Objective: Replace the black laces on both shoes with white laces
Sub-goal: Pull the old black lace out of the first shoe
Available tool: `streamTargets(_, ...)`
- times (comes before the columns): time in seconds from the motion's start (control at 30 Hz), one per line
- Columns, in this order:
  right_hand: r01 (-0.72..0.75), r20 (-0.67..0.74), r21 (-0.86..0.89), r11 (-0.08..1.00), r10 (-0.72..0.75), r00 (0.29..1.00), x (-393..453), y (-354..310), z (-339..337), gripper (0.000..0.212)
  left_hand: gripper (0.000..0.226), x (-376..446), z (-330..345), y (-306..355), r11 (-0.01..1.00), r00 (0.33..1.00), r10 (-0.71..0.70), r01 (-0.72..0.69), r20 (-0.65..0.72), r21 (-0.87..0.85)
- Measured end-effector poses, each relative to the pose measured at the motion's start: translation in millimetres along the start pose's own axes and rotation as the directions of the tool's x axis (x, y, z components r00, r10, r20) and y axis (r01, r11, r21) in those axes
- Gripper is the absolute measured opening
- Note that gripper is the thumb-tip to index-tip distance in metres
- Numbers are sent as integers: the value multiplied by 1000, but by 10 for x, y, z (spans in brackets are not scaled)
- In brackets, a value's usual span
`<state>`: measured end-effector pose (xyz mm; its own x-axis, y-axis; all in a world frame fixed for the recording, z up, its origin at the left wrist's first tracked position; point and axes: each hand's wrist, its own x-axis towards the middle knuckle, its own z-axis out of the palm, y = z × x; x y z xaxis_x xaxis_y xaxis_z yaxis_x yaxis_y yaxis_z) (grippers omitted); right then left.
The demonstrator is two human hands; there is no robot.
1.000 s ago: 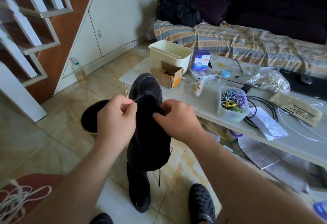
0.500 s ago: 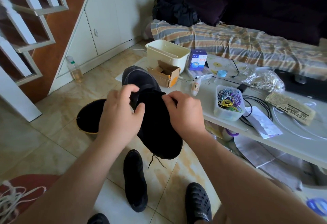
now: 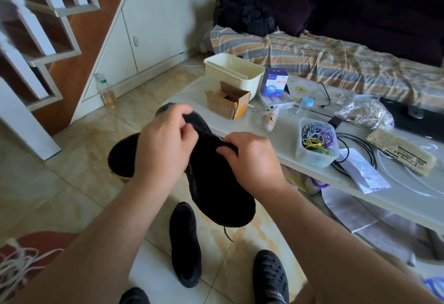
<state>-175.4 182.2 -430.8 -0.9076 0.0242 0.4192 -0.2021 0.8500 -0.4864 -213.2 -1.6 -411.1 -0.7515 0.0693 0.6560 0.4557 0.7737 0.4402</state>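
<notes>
Black shoe point(image 3: 216, 183) is held up in the air in front of the white table point(image 3: 396, 193), over the tiled floor, its toe pointing away. Left hand point(image 3: 165, 145) grips the upper near the toe end, fingers curled and pinching the dark fabric; right hand point(image 3: 252, 157) pinches the upper on the side nearer the table, fingers curled over the edge. A black lace end point(image 3: 227, 234) dangles below the shoe's heel. Second black shoe point(image 3: 185, 243) lies on the floor directly below the held one, well short of the table. White laces point(image 3: 16, 267) lie bunched on a red surface, far from the table at the lower left. On the table stand a cardboard box point(image 3: 228, 102), a cream bin point(image 3: 234, 71) behind it, and a clear tub of coloured bands point(image 3: 317, 143) near the front edge.
</notes>
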Motion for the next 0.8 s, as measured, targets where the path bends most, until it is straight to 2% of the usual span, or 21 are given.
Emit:
streamTargets(0.07, -70, 11, 23, 997, 70, 998, 16, 26, 9, 13, 25, 52, -78, -144, 994, 992, -107, 107, -60, -3)
streamTargets(0.13, -132, -16, 106, 986, 134, 991, 26, 28, -4, 12, 24, 96, -153, -244, 977, 976, -201, 193, -82, -89)
streamTargets(0.23, -94, -51, 141, 986, 102, 994, 16, -30, -15, 12, 26, 104, -211, -132, 950, 960, -280, 277, -1, -143)
streamTargets(0.3, -61, -60, 146, 987, 71, 996, -1, -65, -25, 13, 27, 78, -218, -13, 959, 966, -230, 246, 118, -141)
streamTargets(0.33, -49, -68, 140, 989, 59, 996, -9, -73, -32, 13, 29, 64, -214, 28, 978, 978, -151, 169, 143, -123)
streamTargets(0.43, -32, -93, 132, 991, 44, 995, -11, -95, -54, 13, 31, 41, -154, 44, 994, 982, 100, -104, 159, 20)
streamTargets(0.5, -13, -99, 124, 992, 25, 995, -21, -122, -48, 14, 30, 39, -104, -14, 987, 975, 145, -153, 166, 40)
streamTargets(0.6, -3, -87, 120, 993, 14, 996, -36, -133, -29, 15, 23, 5, -69, -63, 992, 983, 125, -125, 133, -14)
streamTargets(0.67, -9, -78, 119, 993, 18, 997, -33, -116, -15, 15, 17, 1, -74, -71, 996, 992, 62, -53, 114, -73)
streamTargets(0.8, -31, -64, 114, 993, 38, 997, -25, -89, 8, 15, 11, 5, -112, -63, 971, 988, -9, 45, 154, -234)
